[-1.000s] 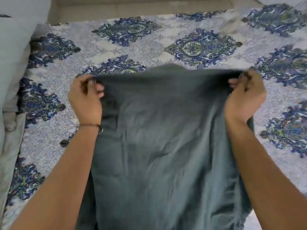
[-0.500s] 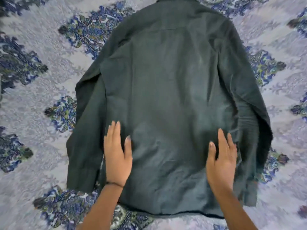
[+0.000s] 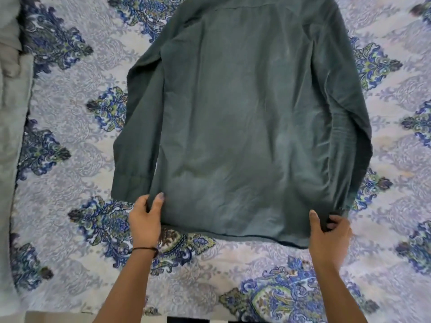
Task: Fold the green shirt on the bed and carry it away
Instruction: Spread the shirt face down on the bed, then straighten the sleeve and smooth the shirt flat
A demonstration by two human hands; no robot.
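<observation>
Shirt (image 3: 245, 117) flat on bed (image 3: 70, 183); L hand (image 3: 144, 220) & R hand (image 3: 326, 234) pinch hem corners.

Bed (image 3: 70, 171) in pale lilac print, blue-green paisley medallions; grey bedding (image 3: 11, 113) bunched along left edge; light soft, even.

The shirt (image 3: 233, 113) is a plain dark green with no print, and it looks paler and greyer in patches down the middle. The bedsheet (image 3: 70, 178) under it is white and lavender-grey with a fine scroll pattern. Rows of ornate medallions in deep blue, olive green and dark brown are set across it. A thin black band (image 3: 145, 249) circles the left wrist. The cloth (image 3: 11, 113) at the left edge is plain pale grey.
</observation>
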